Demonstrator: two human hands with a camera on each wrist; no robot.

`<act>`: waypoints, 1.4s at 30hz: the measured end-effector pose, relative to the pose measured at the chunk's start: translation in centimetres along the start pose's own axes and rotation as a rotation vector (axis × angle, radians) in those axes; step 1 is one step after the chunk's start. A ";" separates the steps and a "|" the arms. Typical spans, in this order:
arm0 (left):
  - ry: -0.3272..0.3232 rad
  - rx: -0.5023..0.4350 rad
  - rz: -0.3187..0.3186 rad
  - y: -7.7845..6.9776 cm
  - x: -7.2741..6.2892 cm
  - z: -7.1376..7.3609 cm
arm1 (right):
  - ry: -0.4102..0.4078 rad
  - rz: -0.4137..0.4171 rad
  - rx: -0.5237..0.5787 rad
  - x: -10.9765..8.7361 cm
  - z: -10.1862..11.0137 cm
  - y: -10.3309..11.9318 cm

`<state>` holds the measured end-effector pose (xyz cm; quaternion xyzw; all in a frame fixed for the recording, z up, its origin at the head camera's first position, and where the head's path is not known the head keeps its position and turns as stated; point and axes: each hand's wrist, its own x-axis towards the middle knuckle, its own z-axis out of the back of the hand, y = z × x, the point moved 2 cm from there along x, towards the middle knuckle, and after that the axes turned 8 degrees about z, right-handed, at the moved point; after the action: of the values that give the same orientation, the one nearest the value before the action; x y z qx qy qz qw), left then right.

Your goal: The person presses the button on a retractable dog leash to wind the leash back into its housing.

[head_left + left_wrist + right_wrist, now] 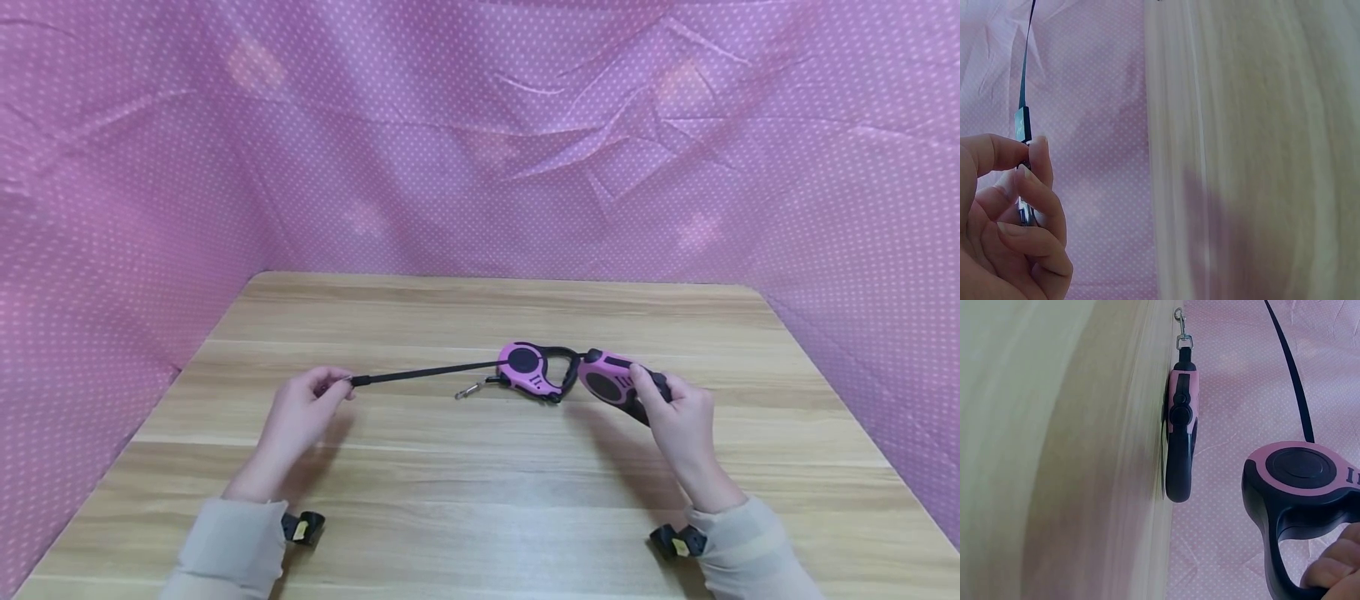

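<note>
A pink and black retractable dog leash (606,377) is raised over the right part of the table, its handle gripped by my right hand (684,427). Its black strap (423,372) runs out taut to the left, where my left hand (300,417) pinches the end between thumb and fingers. In the left wrist view the metal clip (1026,214) is partly hidden behind those fingers. A second, matching leash (528,379) lies on the table beneath the strap. Its small metal clip (469,390) points left, and its black handle (1179,469) shows in the right wrist view.
The light wood table (465,500) has rounded far corners. Pink dotted cloth (480,192) hangs behind it and along both sides. A small black device sits at each wrist, the left one (303,527) and the right one (677,542).
</note>
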<state>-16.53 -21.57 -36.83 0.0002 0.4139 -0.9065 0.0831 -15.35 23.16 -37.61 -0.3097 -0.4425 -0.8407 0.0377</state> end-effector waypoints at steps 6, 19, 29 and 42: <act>0.008 0.002 0.004 -0.2 0.3 -0.1 | -0.015 -0.019 0.022 0.0 -0.1 -0.1; 0.040 -0.038 -0.026 -1.1 0.3 -0.3 | -0.020 -0.078 0.042 0.4 -0.4 0.2; 0.046 -0.025 -0.003 -1.4 0.4 -0.4 | -0.044 -0.088 0.056 0.5 -0.5 0.1; 0.030 -0.067 0.013 -1.6 0.2 -0.7 | -0.033 -0.121 0.080 0.5 -1.0 0.4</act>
<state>-17.01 -20.10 -36.08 0.0138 0.4452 -0.8915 0.0827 -16.07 22.26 -37.50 -0.2942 -0.4942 -0.8180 -0.0082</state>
